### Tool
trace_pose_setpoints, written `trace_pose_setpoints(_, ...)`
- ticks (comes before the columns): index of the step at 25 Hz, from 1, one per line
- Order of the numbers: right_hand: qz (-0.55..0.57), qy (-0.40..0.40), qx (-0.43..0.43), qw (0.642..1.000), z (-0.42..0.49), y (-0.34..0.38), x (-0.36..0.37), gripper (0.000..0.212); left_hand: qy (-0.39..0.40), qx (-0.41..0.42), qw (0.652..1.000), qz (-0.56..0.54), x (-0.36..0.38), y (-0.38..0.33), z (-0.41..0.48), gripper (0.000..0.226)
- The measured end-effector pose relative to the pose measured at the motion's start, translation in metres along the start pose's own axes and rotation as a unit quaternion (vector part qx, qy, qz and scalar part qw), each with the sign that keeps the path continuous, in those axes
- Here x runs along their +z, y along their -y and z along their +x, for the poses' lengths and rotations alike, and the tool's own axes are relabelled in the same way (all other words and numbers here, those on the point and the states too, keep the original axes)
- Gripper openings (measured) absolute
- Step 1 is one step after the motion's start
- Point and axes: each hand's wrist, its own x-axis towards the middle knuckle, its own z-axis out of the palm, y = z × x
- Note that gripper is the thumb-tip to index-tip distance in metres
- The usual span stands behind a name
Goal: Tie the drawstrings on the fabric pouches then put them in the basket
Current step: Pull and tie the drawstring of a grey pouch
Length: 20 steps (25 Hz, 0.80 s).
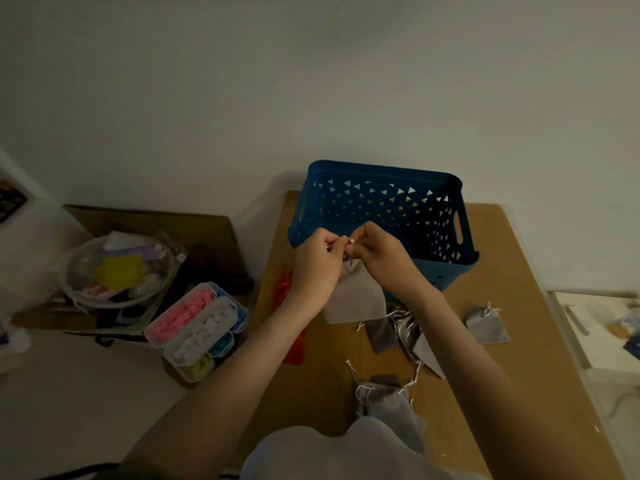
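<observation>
A light grey fabric pouch (356, 299) hangs from both hands just in front of the blue plastic basket (381, 216). My left hand (317, 263) and my right hand (379, 252) meet at the pouch's gathered top, each pinching its white drawstring. Several other grey pouches lie on the brown table: one at the right (486, 323), a dark heap in the middle (398, 332), and a heap near me (388, 403). A red pouch (289, 306) lies under my left forearm, partly hidden.
The brown table (519, 258) has its edge close on the left and right. To the left stand a clear compartment box of coloured clips (197, 327) and a glass bowl of odds and ends (117, 268) on a cardboard sheet. A white wall rises behind the basket.
</observation>
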Motion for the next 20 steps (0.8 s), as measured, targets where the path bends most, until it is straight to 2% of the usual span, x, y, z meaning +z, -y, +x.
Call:
trace_pose_setpoints(2,0.027,-0.005,-0.015,1.0,-0.001,-0.001,0.0,0.02,0.026,-0.022,0.999,-0.014,-0.002,-0.002,0.001,0.024)
trace_pose_setpoints(6,0.066,-0.022,-0.044,0.997,-0.002,0.0,-0.004,0.018,0.141,-0.051,0.985,-0.081,-0.015,-0.005,0.004,0.022)
trace_pose_setpoints(9,0.1,-0.032,-0.073,0.992,-0.003,0.002,-0.005,0.015,0.174,-0.041,0.976,-0.127,-0.018,-0.006,-0.001,0.02)
trace_pose_setpoints(12,0.118,-0.036,-0.084,0.989,-0.004,0.002,-0.007,0.014,0.217,-0.048,0.953,-0.206,-0.019,-0.005,-0.003,0.017)
trace_pose_setpoints(15,0.123,-0.025,-0.092,0.988,-0.004,0.005,-0.007,0.015,0.265,-0.096,0.923,-0.262,-0.018,-0.002,0.001,0.018)
trace_pose_setpoints(18,0.136,-0.009,-0.052,0.989,-0.007,0.01,-0.009,0.013,0.249,-0.13,0.911,-0.301,-0.014,-0.001,0.006,0.019)
trace_pose_setpoints(20,0.079,0.017,-0.021,0.996,-0.008,0.007,-0.012,0.021,0.216,-0.145,0.906,-0.334,-0.014,0.0,0.009,0.015)
